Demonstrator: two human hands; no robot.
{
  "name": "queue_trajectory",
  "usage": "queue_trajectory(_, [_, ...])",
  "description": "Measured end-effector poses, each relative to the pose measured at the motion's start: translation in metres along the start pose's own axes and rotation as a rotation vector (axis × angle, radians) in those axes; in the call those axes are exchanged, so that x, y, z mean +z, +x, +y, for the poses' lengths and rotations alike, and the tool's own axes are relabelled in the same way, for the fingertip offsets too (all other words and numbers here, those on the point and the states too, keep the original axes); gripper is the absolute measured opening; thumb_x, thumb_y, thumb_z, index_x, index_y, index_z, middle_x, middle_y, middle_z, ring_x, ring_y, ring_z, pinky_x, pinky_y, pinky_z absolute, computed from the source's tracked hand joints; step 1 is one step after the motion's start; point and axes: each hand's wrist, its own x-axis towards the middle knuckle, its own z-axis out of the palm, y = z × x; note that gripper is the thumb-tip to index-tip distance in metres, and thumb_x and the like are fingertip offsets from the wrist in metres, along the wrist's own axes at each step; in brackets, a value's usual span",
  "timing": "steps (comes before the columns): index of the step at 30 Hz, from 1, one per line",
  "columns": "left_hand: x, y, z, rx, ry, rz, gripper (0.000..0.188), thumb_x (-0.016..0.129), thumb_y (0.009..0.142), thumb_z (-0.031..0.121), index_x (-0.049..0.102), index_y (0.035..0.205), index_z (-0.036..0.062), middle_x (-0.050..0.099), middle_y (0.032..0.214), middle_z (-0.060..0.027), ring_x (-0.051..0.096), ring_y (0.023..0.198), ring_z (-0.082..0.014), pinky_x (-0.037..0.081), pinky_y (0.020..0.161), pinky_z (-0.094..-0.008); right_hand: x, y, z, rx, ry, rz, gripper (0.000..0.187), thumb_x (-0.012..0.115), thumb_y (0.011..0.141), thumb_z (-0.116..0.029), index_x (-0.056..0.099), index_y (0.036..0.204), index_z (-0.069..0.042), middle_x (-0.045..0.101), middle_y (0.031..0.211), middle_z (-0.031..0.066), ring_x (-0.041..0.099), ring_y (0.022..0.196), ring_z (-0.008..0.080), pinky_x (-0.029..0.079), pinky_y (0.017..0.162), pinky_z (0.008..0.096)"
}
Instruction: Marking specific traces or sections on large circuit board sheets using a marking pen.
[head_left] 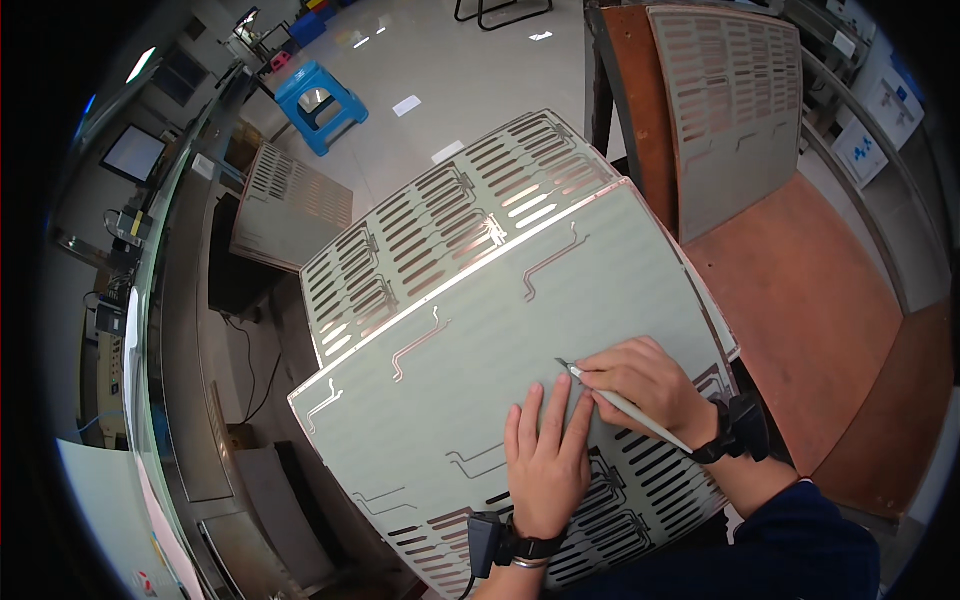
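A large pale grey-green panel (470, 350) with copper-coloured slots and thin bent traces lies tilted in front of me. My right hand (645, 385) grips a slim, pale-handled craft knife (640, 412), its small dark blade pointing to the upper left at the panel's surface. Just left of it, my left hand (548, 460) rests flat on the panel, fingers stretched out and holding nothing. The fingertips lie close to the knife's tip. Whether the blade touches the surface I cannot tell.
Behind the near panel lies another slotted panel (345, 285). A similar panel (735, 110) leans on a brown board at the right, above a reddish-brown surface (800, 310). A blue stool (320, 105) stands on the floor. Along the left runs a glass-edged bench with a monitor (133, 153).
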Motion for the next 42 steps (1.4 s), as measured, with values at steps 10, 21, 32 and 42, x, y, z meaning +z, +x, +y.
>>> queue_trajectory(10, [-0.004,-0.003,-0.006,-0.004,0.0,-0.003,0.051,0.064,0.08,0.005,0.062,0.13,0.0132,0.052,0.145,-0.0097,0.044,0.134,-0.0367,0.033,0.111,-0.0536,0.004,0.004,-0.002,0.009,0.046,0.015,0.028,0.073,0.074,-0.001,0.066,0.101,-0.004,0.07,0.104,0.0102,0.067,0.093,0.0273,0.053,0.082,0.0377])
queue_trajectory(21, [-0.074,-0.138,-0.101,-0.691,0.164,0.446,0.051,0.055,0.094,0.004,0.044,0.144,0.0009,0.039,0.148,-0.0227,0.031,0.141,-0.0357,0.028,0.115,-0.0456,-0.082,-0.097,0.047,0.805,0.018,0.63,0.02,0.048,0.105,-0.015,0.059,0.115,-0.002,0.052,0.085,0.0028,0.053,0.086,0.0103,0.045,0.082,0.0261])
queue_trajectory(32, [-0.074,-0.162,-0.122,-1.066,-0.793,0.889,0.014,0.061,0.099,0.012,0.055,0.094,0.001,0.06,0.083,-0.0009,0.051,0.072,-0.0049,0.045,0.066,-0.0213,-0.071,-0.11,-0.006,0.833,0.312,0.398,0.012,0.054,0.103,-0.015,0.057,0.105,-0.003,0.051,0.08,-0.0015,0.047,0.067,0.0048,0.042,0.058,0.0217])
queue_trajectory(42, [-0.18,-0.112,-0.099,-0.262,-0.968,1.043,0.014,0.057,0.103,0.02,0.051,0.099,0.0075,0.056,0.09,0.0013,0.052,0.082,-0.0073,0.045,0.075,-0.0235,-0.156,-0.017,-0.013,0.365,0.519,0.516,0.018,0.056,0.103,-0.019,0.057,0.112,-0.004,0.055,0.096,-0.0028,0.051,0.092,0.0061,0.041,0.085,0.023])
